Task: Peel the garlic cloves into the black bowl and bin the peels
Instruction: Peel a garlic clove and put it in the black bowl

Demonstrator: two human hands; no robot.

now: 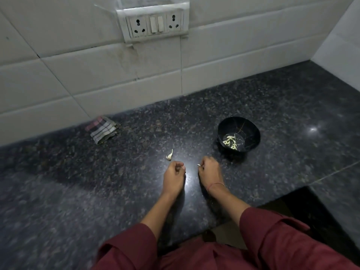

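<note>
Both hands are held low over the dark speckled granite counter [282, 106], close together but not touching, near its front edge. The left hand [174, 173] is seen with its fingers curled inward, and a thin pale sliver [180, 167] is pinched at the fingertips (whether it is peel or garlic flesh cannot be told at this size). The right hand [208, 171] is likewise curled, its fingers closed round a small white piece [198, 165] that juts out toward the left hand. A red thread [216, 184] is worn round that wrist. Both forearms are bare, the maroon sleeves [272, 227] ending well short of the wrists.

One unpeeled garlic clove [169, 155], its papery tail pointed away from the person, is seen lying on the counter just beyond the left hand, apart from it. The black bowl [253, 133] is set upright on the counter beyond and to the right of the right hand, near it but not touching. A small heap of peeled cloves [231, 142] is gathered at its bottom, and thin pale lines are seen across its inner wall.

Further back on the left, a folded checked cloth [102, 129] is laid at the foot of the white tiled wall [97, 78]. A socket-and-switch panel [155, 24] is mounted on that wall above.
</note>
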